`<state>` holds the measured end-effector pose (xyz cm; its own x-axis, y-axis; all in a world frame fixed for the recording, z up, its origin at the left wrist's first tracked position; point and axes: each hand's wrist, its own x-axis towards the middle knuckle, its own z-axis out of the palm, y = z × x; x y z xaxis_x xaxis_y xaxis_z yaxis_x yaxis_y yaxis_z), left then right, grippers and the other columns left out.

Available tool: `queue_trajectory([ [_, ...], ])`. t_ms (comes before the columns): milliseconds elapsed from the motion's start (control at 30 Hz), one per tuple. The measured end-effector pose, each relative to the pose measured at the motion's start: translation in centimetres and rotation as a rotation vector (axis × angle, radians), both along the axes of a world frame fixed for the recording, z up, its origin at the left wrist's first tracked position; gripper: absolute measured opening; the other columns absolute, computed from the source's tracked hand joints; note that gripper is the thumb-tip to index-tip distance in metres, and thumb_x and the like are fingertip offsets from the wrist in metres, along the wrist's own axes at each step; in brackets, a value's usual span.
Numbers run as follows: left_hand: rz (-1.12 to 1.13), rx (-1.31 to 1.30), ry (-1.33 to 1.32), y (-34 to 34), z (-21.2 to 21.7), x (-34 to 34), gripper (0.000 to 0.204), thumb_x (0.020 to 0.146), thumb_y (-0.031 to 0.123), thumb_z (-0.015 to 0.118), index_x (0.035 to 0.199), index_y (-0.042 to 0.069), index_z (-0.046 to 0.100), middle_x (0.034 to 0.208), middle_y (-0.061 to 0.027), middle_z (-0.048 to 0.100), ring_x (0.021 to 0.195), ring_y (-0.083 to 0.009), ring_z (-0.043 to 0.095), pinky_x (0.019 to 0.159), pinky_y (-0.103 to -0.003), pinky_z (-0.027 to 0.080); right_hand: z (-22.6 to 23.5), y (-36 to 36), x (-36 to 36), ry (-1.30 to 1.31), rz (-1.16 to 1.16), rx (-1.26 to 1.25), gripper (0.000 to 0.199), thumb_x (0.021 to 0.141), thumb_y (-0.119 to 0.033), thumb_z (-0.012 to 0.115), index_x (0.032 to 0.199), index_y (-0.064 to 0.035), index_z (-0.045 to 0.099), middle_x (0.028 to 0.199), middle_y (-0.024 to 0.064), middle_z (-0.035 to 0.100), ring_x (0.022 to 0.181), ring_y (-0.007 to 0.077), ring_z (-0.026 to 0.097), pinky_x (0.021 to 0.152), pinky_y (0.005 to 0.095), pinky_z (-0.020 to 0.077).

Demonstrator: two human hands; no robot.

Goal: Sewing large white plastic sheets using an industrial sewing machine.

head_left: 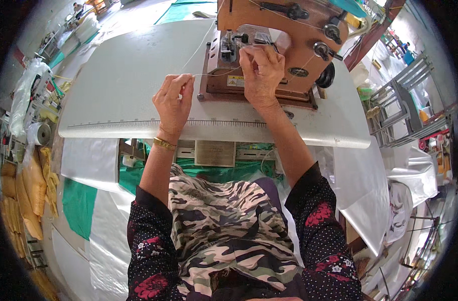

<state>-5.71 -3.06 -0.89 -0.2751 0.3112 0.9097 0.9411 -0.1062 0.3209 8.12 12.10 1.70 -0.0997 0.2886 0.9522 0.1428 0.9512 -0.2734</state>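
A brown sewing machine (276, 88) stands at the far right of the white table (118, 85). In front of it, my left hand (173, 100) is closed in a pinch on a white thread (209, 74). The thread runs right from these fingertips toward the machine's needle area; another length rises toward the machine's top. My right hand (262, 70) is raised against the machine's front, just right of the needle and presser parts (230, 45). Its fingers are curled and pinched together, and what lies between them is too small to make out.
A printed ruler strip (133, 124) runs along the table's near edge. Below it hangs a wooden board (215, 153) with green cloth behind. Yellow sacks (32, 190) and a white roll (39, 133) lie at the left; a metal rack (404, 105) stands at the right.
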Motion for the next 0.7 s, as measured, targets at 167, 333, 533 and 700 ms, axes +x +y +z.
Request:
queue_trajectory([
  [167,0.029,-0.007,0.045,0.27,-0.60,-0.48,0.014,0.078,0.007,0.074,0.091,0.011,0.068,0.082,-0.0026,0.064,0.064,-0.0178,0.063,0.054,-0.029,0.049,-0.43,0.09,-0.20,-0.043,-0.046,0.045,0.015,0.076,-0.012,0.074,0.091,-0.0112,0.069,0.095,0.0020,0.062,0.079,0.0179,0.059,0.077,0.0362,0.0362],
  [333,0.029,0.018,0.111,0.17,-0.77,-0.75,0.018,0.076,0.007,0.075,0.092,0.011,0.068,0.084,-0.0015,0.063,0.066,-0.0177,0.063,0.057,-0.029,0.050,-0.01,-0.39,-0.10,-0.122,-0.001,-0.118,0.015,0.077,-0.009,0.075,0.090,-0.0121,0.070,0.097,0.0021,0.061,0.079,0.0201,0.059,0.076,0.0365,0.0397],
  [533,0.030,0.010,0.128,-0.01,-0.77,-0.86,0.020,0.075,0.008,0.075,0.093,0.012,0.068,0.085,-0.0011,0.062,0.067,-0.0178,0.063,0.058,-0.029,0.051,-0.01,-0.29,-0.13,-0.106,0.045,-0.093,0.014,0.076,-0.008,0.076,0.089,-0.0100,0.070,0.094,0.0031,0.062,0.079,0.0243,0.058,0.072,0.0368,0.0451],
  [700,0.036,0.003,0.136,0.03,-1.00,-1.03,0.020,0.075,0.009,0.075,0.093,0.012,0.067,0.085,-0.0014,0.062,0.067,-0.0180,0.063,0.058,-0.029,0.051,0.11,-0.20,-0.62,-0.112,0.065,-0.047,0.014,0.076,-0.007,0.075,0.089,-0.0089,0.070,0.093,0.0042,0.062,0.079,0.0247,0.057,0.070,0.0363,0.0460],
])
